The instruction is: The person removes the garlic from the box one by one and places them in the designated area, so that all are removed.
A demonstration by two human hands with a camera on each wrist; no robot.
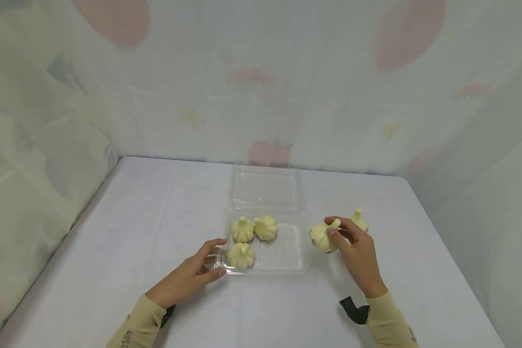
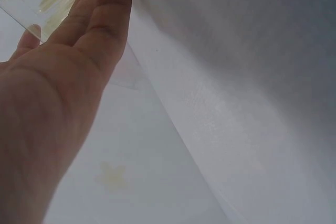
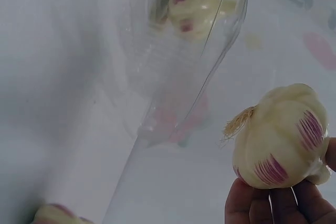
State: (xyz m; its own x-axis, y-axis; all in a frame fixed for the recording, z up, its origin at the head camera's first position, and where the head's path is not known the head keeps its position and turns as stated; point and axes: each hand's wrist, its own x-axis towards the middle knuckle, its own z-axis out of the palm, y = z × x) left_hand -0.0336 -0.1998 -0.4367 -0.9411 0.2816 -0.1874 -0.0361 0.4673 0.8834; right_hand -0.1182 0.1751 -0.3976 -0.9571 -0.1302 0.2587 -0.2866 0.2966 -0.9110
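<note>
A garlic bulb [image 1: 323,237] is pinched between the thumb and fingers of my right hand [image 1: 357,253], just right of a clear plastic box [image 1: 282,246]. In the right wrist view this bulb [image 3: 283,137] shows purple streaks and a tuft of dry roots. Three more bulbs sit in the box: one at the back left [image 1: 242,229], one beside it [image 1: 266,228] and one at the front left [image 1: 241,256]. My left hand [image 1: 195,270] touches the box's left side, thumb at the front corner, fingers spread. Another garlic bulb [image 1: 359,220] stands on the table, partly hidden behind my right hand.
The box's clear lid [image 1: 267,187] lies folded open toward the back of the white table [image 1: 156,217]. Patterned cloth [image 1: 261,111] hangs behind the table and along both sides. Dark straps [image 1: 355,311] show at the sleeves.
</note>
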